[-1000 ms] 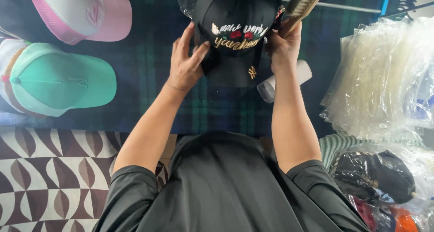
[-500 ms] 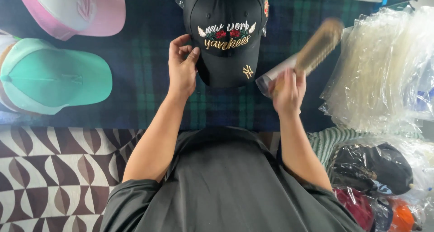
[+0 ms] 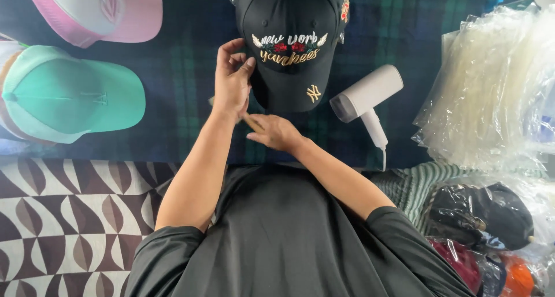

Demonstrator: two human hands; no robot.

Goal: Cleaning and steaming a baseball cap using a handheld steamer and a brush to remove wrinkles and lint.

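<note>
On plaid cloth: left hand point(image 3: 232, 80) pinches black cap point(image 3: 292, 48) edge; right hand point(image 3: 273, 132) grips wooden brush handle point(image 3: 252, 122).

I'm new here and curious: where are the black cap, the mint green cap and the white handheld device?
black cap point(image 3: 292, 83), head view, on its brim
mint green cap point(image 3: 87, 97), head view, on its brim
white handheld device point(image 3: 370, 91), head view, on its barrel

Cap point(image 3: 292, 48) at top centre: black, with white and gold stitched lettering, red roses, and a small gold emblem on the brim. Cap point(image 3: 75, 97) at left: mint green. Cap point(image 3: 101, 8) at top left: pink with a white front panel. Cloth point(image 3: 185, 89) beneath: dark blue and green plaid. Handheld appliance point(image 3: 364, 94): white. Mat point(image 3: 63, 216) at lower left: brown and white leaf pattern. Shirt point(image 3: 277, 239): dark grey.
</note>
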